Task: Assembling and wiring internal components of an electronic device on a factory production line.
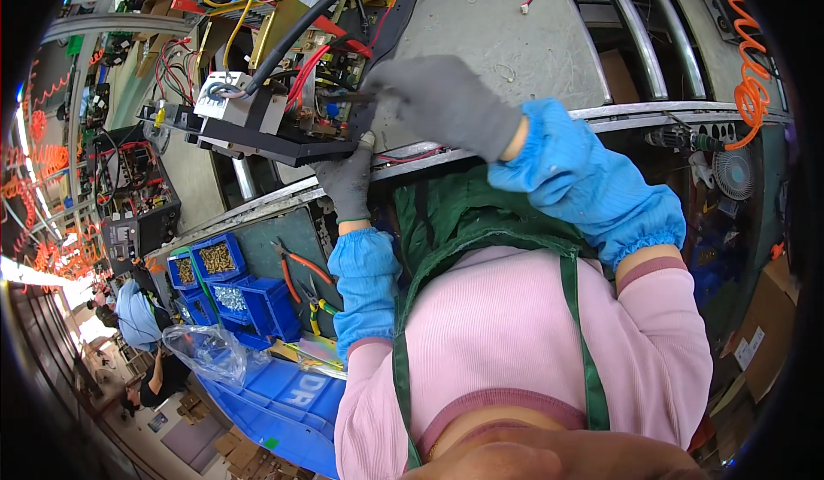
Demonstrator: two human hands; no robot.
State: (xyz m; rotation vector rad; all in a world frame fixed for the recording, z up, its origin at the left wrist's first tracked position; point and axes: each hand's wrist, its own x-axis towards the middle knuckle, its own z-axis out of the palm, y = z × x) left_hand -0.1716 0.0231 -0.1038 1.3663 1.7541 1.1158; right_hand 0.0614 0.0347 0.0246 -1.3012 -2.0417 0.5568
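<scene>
An open electronics unit with a black metal chassis stands tilted on the bench, with circuit boards, gold-coloured brackets and red wires inside. My left hand, in a grey glove, grips the chassis at its near right corner, thumb up along the edge. Over the unit's right side is my gloved right hand, its fingers closed and pointing left into the unit. A thin dark piece shows at those fingertips; its kind is unclear. A white block with a thick black cable sits at the unit's left end.
Blue bins of small screws, red-handled pliers and green-yellow cutters lie at lower left. Metal rollers and an orange coiled hose are at right. Another unit stands left; people work farther off.
</scene>
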